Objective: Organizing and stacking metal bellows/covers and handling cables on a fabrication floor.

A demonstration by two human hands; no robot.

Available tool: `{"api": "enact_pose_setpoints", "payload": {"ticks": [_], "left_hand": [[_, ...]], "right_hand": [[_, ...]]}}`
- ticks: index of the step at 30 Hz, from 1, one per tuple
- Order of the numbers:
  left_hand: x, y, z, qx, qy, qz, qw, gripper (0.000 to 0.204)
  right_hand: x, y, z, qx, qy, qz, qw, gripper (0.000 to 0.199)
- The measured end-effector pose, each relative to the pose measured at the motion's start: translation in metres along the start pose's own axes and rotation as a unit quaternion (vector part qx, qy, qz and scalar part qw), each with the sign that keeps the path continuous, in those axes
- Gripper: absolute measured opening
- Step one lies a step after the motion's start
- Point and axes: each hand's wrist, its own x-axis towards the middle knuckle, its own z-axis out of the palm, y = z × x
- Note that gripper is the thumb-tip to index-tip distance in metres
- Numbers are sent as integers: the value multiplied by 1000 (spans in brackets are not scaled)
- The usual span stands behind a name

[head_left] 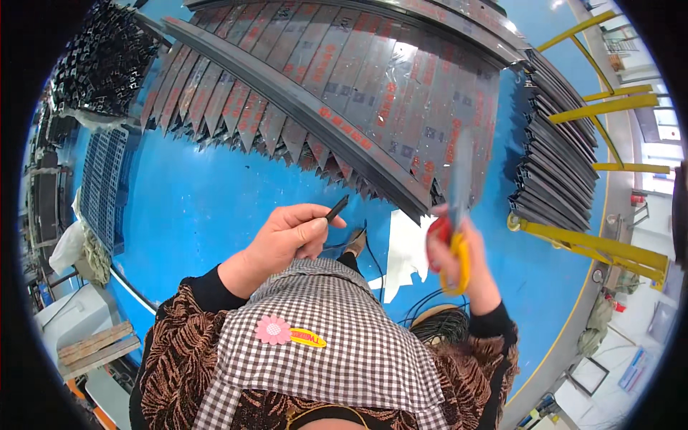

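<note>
My left hand point(290, 233) is closed in a pinch, with the short end of a thin black strip point(337, 208) sticking out between thumb and forefinger. In my right hand point(478, 269) is a pair of scissors point(464, 258) with red and yellow handles, its blades pointing away from me and smeared by motion. Beyond both hands, a long dark grey profile point(308, 100) lies slantwise over a wide layer of film-wrapped profiles point(358, 72) with red print. The profile's near end is close to the scissors.
A coil of black cord point(441, 326) lies near my right side, beside a white sheet point(403, 251) on the blue floor point(186, 208). Dark profiles point(555, 150) rest by a yellow rack point(588, 247) at right. A blue pallet point(106, 183) and stacked black profiles point(107, 61) stand left.
</note>
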Motion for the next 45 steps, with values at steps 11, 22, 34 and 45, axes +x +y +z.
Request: {"api": "enact_pose_setpoints", "payload": {"ticks": [11,22,34,45], "left_hand": [[-16,19,-12,175,-20,18,984,15],[-28,21,-24,300,-52,66,950,14],[-19,11,6,367,-42,198,908,18],[-12,9,50,286,72,206,933,19]], "right_hand": [[-34,-9,53,-316,-105,-133,934,47],[-32,-14,49,-386,-116,-160,901,39],[1,-12,-33,-352,25,-223,909,34],[13,-30,-44,-394,-144,-315,852,44]]}}
